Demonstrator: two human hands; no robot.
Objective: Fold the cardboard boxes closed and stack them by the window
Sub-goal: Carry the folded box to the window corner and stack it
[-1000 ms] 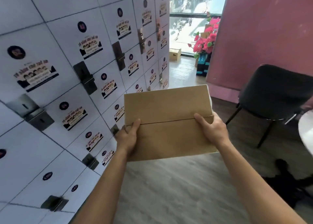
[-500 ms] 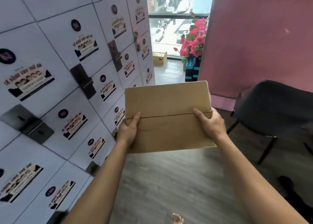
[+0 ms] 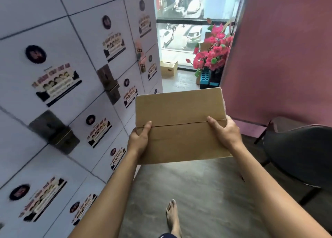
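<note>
At chest height, hands point(image 3: 183, 137) gripping box point(image 3: 179, 115)

On the white locker doors point(image 3: 59, 97) to my left, each door carries a rectangular printed sticker point(image 3: 57, 84) with a row of cartoon faces and a line of red lettering above them, but the letters are too blurred for me to read. A round dark badge point(image 3: 35, 54) sits above each sticker, and its mark is illegible too. The plain brown cardboard box point(image 3: 179, 128) shows no print on the flaps facing me. I can read no text anywhere.
</note>
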